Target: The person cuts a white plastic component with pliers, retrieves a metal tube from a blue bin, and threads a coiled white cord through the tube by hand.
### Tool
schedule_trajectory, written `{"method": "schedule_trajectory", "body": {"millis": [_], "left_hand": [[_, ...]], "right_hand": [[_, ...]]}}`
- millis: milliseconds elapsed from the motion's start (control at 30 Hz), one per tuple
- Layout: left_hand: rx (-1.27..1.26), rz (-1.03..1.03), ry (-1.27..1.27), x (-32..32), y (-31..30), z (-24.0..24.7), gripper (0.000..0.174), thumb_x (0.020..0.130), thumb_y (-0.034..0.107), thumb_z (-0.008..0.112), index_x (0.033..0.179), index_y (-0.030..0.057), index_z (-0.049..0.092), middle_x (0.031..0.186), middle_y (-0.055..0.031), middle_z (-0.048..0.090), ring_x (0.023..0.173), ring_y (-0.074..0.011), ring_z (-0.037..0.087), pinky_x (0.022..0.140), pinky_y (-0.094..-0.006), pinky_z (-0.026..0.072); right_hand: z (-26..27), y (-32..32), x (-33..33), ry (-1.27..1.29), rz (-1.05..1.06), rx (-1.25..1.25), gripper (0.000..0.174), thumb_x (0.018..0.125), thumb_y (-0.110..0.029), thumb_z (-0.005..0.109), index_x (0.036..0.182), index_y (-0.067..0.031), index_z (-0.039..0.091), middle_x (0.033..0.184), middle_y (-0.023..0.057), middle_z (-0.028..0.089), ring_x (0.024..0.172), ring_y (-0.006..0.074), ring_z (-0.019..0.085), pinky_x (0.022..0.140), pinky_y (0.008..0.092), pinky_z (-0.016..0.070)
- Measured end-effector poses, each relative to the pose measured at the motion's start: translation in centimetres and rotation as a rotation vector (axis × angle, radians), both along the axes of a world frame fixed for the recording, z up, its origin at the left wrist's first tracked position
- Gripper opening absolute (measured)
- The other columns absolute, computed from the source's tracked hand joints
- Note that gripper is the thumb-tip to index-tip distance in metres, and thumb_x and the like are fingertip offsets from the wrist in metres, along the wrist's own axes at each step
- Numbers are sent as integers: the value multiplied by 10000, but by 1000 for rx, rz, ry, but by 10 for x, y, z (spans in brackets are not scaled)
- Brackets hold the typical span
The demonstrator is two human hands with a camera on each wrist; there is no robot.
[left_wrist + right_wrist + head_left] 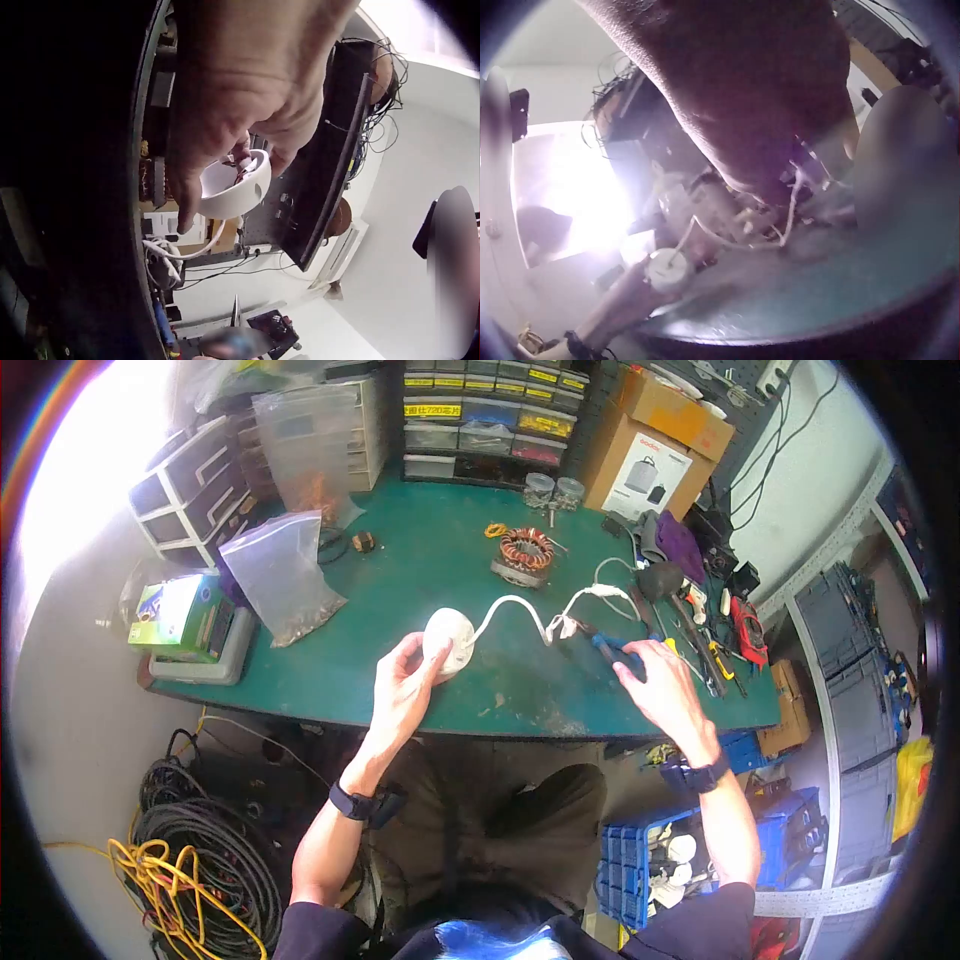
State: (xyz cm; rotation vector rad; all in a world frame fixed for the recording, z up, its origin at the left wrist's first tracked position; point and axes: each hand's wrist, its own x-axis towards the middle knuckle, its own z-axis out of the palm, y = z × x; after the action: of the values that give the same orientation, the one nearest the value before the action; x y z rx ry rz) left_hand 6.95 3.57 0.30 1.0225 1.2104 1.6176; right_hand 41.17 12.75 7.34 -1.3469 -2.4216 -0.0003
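Observation:
My left hand (402,685) grips a round white housing (449,642) above the front of the green table. In the left wrist view the housing (236,191) shows a hollow inside with small wires, and my thumb and fingers sit around its rim. A white cord (515,601) runs from it to the right, in loose bends. My right hand (662,685) holds blue-handled pliers (606,646) by the handles, their tip beside a white piece (569,628) on the cord. In the right wrist view the back of the hand (757,97) hides the pliers.
A copper-wound ring coil (525,550) stands mid-table. Tools such as a yellow-handled screwdriver (722,660) and a red meter (748,630) crowd the right side. A plastic bag (285,580) and green box (182,618) are at left; drawers (490,410) and a cardboard box (650,440) at the back.

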Motion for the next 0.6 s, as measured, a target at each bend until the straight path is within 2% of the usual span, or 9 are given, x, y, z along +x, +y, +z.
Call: {"method": "schedule_trajectory", "body": {"millis": [67, 100, 167, 233, 300, 367, 500, 533, 600], "left_hand": [[90, -49, -13, 1, 9, -9, 306, 996, 178, 692, 1200, -48, 658, 1326, -79, 586, 1099, -135, 635, 887, -283, 558], [94, -51, -10, 0, 11, -11, 306, 996, 178, 692, 1200, -48, 658, 1326, -79, 586, 1099, -135, 635, 887, -283, 558], [133, 83, 391, -4, 8, -12, 290, 974, 189, 719, 1133, -51, 685, 1409, -84, 497, 1199, -193, 586, 985, -335, 519], [178, 91, 389, -1, 2, -6, 272, 981, 193, 709, 1121, -40, 694, 1377, -79, 525, 1201, -190, 582, 1000, -338, 508], [231, 102, 386, -3, 2, -2, 256, 989, 198, 699, 1109, -28, 702, 1345, -74, 553, 1204, -187, 578, 1015, -341, 496], [38, -157, -121, -8, 3, -6, 233, 1007, 213, 674, 1103, 2, 701, 1280, -73, 597, 1171, -182, 604, 996, -343, 510], [-24, -220, -220, -11, 4, -7, 203, 1030, 222, 638, 1101, 33, 660, 1243, -74, 627, 1177, -182, 622, 1017, -374, 524], [15, -254, -324, -11, 5, -6, 197, 1039, 218, 620, 1124, 41, 623, 1246, -75, 623, 1174, -189, 630, 1027, -409, 531], [44, -278, -433, -11, 4, -6, 194, 1048, 214, 603, 1147, 48, 586, 1249, -76, 619, 1172, -197, 638, 1037, -443, 538]], "right_hand": [[-21, 5, 0, 18, -13, 12, 399, 903, -273, 736, 1171, 11, 655, 1144, 171, 660, 1078, 357, 619, 935, 458, 505], [-26, 8, -1, 28, -14, 20, 431, 902, -278, 738, 1210, 6, 637, 1191, 177, 637, 1117, 367, 596, 965, 460, 489], [-31, 13, -4, 30, -9, 10, 475, 883, -271, 756, 1249, -4, 614, 1244, 187, 598, 1142, 381, 572, 985, 464, 474], [-33, 20, -10, 15, 42, 227, 491, 852, -257, 780, 1245, -12, 618, 1199, 182, 614, 1106, 371, 584, 965, 464, 476], [-37, 30, -8, 23, 47, 153, 492, 821, -241, 801, 1229, -21, 636, 1191, 192, 622, 1079, 368, 602, 951, 462, 478], [-34, 37, -10, -61, -19, 53, 449, 823, -239, 793, 1191, -20, 660, 1176, 202, 632, 1052, 366, 614, 952, 454, 475], [-31, 26, -13, -48, -80, 26, 391, 843, -249, 758, 1128, 4, 670, 1066, 228, 650, 962, 398, 660, 845, 495, 523], [-29, 19, -11, -36, -78, 64, 349, 851, -247, 742, 1077, 12, 681, 1046, 248, 653, 903, 417, 677, 793, 512, 537], [-9, -5, -5, -29, -120, -22, 327, 858, -247, 732, 1050, 13, 688, 1039, 249, 657, 876, 413, 675, 770, 493, 540]]}}
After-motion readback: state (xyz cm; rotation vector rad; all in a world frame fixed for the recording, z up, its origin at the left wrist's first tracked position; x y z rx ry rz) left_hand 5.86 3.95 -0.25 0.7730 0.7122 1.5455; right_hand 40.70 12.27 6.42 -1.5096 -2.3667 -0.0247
